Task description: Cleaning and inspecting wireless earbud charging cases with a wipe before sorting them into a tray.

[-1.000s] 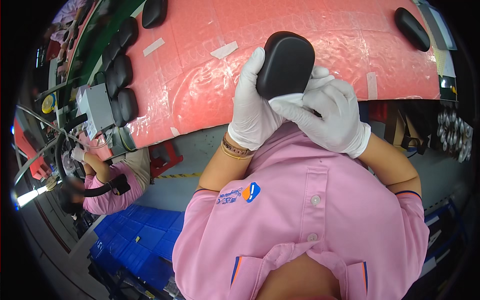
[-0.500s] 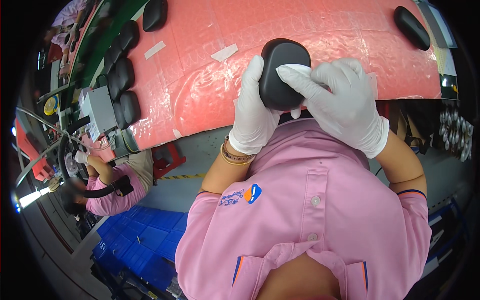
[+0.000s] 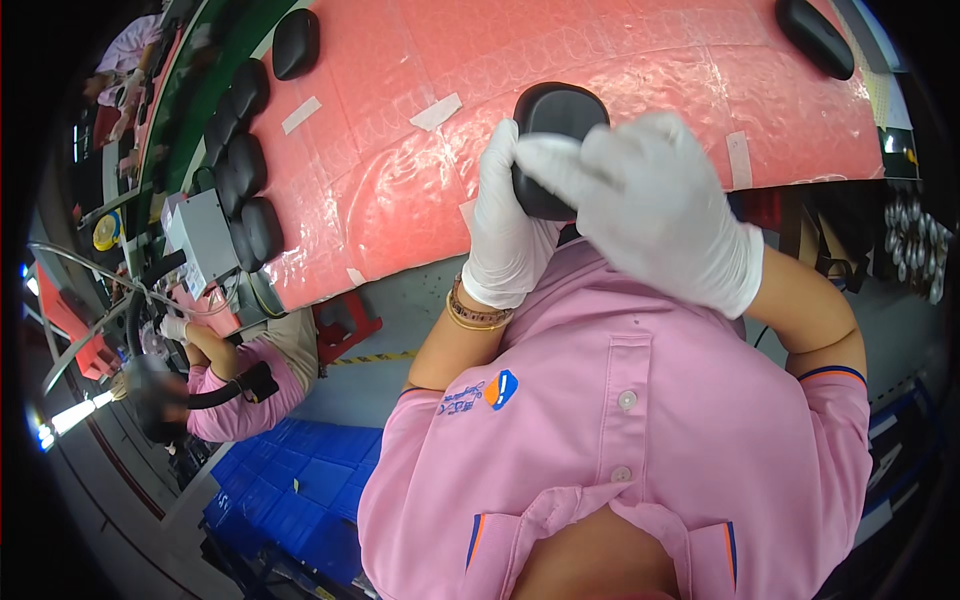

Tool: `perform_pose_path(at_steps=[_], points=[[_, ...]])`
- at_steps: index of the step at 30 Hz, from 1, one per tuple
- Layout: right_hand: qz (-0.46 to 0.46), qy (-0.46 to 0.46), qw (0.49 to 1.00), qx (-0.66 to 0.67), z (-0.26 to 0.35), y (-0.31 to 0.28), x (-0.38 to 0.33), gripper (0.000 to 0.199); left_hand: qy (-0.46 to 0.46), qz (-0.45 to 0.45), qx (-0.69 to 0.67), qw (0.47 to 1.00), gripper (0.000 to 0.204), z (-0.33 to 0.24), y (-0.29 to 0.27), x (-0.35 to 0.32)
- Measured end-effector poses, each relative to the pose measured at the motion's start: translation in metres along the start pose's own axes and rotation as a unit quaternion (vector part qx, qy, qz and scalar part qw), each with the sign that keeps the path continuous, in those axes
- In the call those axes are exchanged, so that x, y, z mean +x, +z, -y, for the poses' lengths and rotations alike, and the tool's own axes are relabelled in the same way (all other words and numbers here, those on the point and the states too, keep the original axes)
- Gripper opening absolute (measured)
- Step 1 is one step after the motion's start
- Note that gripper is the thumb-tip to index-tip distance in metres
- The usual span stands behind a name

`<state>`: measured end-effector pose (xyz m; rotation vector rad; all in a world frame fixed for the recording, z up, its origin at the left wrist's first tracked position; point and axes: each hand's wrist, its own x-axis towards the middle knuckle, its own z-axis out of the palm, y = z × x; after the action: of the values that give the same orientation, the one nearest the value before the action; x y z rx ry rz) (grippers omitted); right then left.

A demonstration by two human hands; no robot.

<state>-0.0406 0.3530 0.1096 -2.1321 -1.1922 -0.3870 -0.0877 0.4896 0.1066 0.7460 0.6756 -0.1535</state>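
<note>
- A smooth, matt black moulded pad with rounded corners (image 3: 553, 130) is held up in the air in front of the pink shirt, just above the near edge of the pink bubble-wrap-covered bench.
- It stands roughly on end, its rounded top edge uppermost and its broad dark face turned toward the camera.
- The lower and right parts are hidden by white-gloved fingers, so only the upper portion and left side show.
</note>
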Motion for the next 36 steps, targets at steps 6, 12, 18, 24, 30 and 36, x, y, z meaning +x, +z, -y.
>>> perform_pose_path(at_steps=[6,12,18,24,30,36], points=[[0.026,0.045,0.999,-0.013,-0.014,-0.008,0.011,0.046,0.0,0.22,-0.019,0.975,0.06,-0.002,-0.02,0.003],[0.098,-0.062,0.985,0.13,0.002,-0.017,-0.006,0.044,0.035,0.14,-0.014,0.989,0.06,-0.001,-0.011,0.0],[0.028,0.192,0.935,0.297,-0.029,-0.022,0.012,0.038,0.024,0.164,0.018,0.986,0.058,-0.005,-0.006,-0.001],[-0.02,0.101,0.963,0.247,-0.007,0.0,-0.006,0.053,0.024,0.132,-0.243,0.961,0.067,-0.01,0.002,-0.002],[-0.09,0.11,0.967,0.211,0.013,0.021,-0.014,0.055,0.109,0.174,-0.1,0.974,0.069,-0.011,0.008,0.001],[-0.112,0.381,0.728,0.559,0.039,0.021,-0.003,0.049,0.306,0.117,0.088,0.941,0.051,-0.002,-0.001,0.004]])
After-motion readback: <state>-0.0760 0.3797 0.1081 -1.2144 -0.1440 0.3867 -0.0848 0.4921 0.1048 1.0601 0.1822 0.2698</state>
